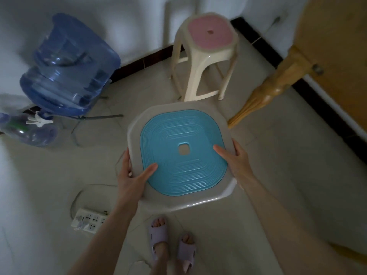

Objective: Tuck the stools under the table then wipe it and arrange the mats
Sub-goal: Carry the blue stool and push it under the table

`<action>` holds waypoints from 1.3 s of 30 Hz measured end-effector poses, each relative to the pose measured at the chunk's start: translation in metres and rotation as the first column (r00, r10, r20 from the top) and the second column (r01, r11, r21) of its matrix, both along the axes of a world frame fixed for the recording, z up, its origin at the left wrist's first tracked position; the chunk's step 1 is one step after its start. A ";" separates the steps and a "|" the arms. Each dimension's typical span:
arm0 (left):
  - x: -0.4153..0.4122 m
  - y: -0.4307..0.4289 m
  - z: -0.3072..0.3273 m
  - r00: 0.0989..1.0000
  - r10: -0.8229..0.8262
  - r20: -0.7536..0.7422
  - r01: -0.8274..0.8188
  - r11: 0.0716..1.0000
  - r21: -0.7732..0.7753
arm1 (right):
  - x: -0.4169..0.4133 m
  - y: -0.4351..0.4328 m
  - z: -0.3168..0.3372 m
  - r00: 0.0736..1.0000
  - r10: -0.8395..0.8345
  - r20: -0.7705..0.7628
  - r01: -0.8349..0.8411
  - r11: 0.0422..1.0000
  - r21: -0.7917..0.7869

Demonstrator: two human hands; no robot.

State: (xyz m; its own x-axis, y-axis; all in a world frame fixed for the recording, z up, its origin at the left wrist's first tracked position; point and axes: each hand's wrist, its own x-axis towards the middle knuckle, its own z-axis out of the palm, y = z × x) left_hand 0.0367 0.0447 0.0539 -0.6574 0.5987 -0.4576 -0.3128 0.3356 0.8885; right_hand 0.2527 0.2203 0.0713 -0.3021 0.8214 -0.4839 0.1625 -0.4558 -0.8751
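Observation:
A white plastic stool with a ribbed blue seat (182, 153) fills the middle of the head view, seen from above, its legs hidden under the seat. My left hand (133, 175) grips its left rim, thumb on the blue part. My right hand (234, 157) grips the right rim. Beyond it a cream stool with a pink seat (208, 34) stands on the floor near the wall corner. The wooden table (337, 36) is at the upper right, with a carved leg (278, 88) reaching down to the floor beside the blue stool.
A blue water jug (67, 64) tilts on a metal stand at the left, with a smaller bottle (25, 128) below it. A white power strip (89, 220) and its cord lie on the tiled floor at lower left. My feet in slippers (170, 243) stand below the stool.

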 end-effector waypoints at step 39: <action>0.242 0.326 -0.105 0.643 -0.755 0.129 0.765 0.640 -0.068 | 0.291 0.070 -0.121 0.534 -0.793 0.293 0.815 0.575 0.074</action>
State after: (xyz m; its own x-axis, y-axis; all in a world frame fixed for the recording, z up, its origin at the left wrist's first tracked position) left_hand 0.2786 0.3710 -0.0513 0.0498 0.8146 -0.5779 0.0277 0.5772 0.8161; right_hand 0.5441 0.2905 -0.0495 0.6178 0.6158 -0.4890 -0.0856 -0.5655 -0.8203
